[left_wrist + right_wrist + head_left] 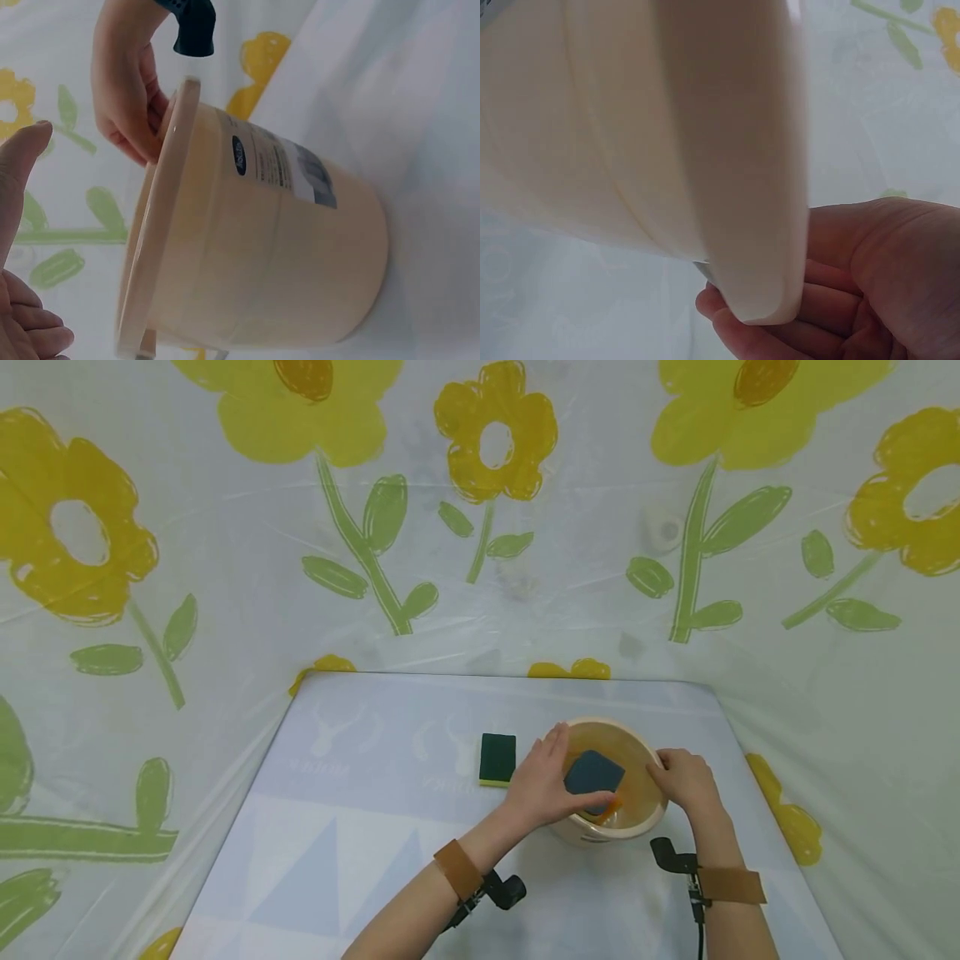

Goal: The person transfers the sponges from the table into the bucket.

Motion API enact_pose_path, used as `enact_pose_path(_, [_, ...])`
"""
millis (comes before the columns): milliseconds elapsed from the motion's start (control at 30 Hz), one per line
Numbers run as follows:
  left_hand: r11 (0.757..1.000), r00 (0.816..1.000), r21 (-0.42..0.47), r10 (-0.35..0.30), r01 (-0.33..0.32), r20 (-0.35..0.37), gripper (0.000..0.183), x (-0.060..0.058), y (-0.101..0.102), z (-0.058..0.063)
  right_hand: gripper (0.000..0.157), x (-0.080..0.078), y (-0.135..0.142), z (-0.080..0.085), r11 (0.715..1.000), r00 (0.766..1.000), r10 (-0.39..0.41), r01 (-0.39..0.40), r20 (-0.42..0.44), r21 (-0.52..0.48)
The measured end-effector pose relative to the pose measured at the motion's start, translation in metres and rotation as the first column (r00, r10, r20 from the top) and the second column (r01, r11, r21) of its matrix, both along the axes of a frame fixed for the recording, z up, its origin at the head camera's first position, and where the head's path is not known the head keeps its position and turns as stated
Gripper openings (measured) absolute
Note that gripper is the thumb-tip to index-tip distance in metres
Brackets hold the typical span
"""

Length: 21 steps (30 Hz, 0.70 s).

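A cream plastic bucket [651, 814] with a printed label [274, 166] stands on the table. My right hand [686, 781] grips its right rim, fingers curled under the edge in the right wrist view. Over the left side of the opening is my left hand [542, 781], thumb spread away from the fingers and nothing in its grasp. Inside the bucket lies a dark blue-grey sponge [594, 777], with an orange item [611, 811] partly hidden under it. A dark green scouring sponge [498, 758] with a yellow underside lies on the table left of the bucket.
The pale patterned tabletop [337, 793] ends at a back edge behind the bucket. A flower-printed sheet [247, 568] hangs behind it and at its sides. Each wrist wears a brown strap [458, 870] with a small black camera.
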<state>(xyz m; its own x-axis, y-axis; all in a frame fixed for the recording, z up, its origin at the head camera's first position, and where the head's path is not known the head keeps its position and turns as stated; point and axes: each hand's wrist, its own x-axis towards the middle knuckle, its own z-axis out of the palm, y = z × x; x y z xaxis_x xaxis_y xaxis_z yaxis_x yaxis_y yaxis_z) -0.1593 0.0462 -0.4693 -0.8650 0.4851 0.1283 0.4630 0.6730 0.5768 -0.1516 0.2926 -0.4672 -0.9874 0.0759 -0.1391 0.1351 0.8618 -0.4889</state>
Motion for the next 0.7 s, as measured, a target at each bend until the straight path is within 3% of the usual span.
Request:
enact_pose_path(233, [0.998, 0.997, 0.040, 0.049, -0.051, 0.060, 0.117, -0.005, -0.017, -0.001, 0.029, -0.001, 0.001, -0.001, 1.000, 1.000, -0.001, 0.001, 0.009, 0.005])
enact_pose_path(400, [0.982, 0.983, 0.127, 0.126, -0.143, 0.134, 0.113, -0.011, -0.035, -0.003, 0.030, -0.001, 0.001, -0.002, 1.000, 1.000, -0.005, 0.005, 0.019, 0.005])
enact_pose_path(700, [0.945, 0.949, 0.146, 0.270, -0.294, 0.165, 0.111, -0.023, -0.070, -0.032, 0.031, 0.000, 0.002, -0.002, 1.000, 1.000, 0.000, 0.000, 0.002, 0.006])
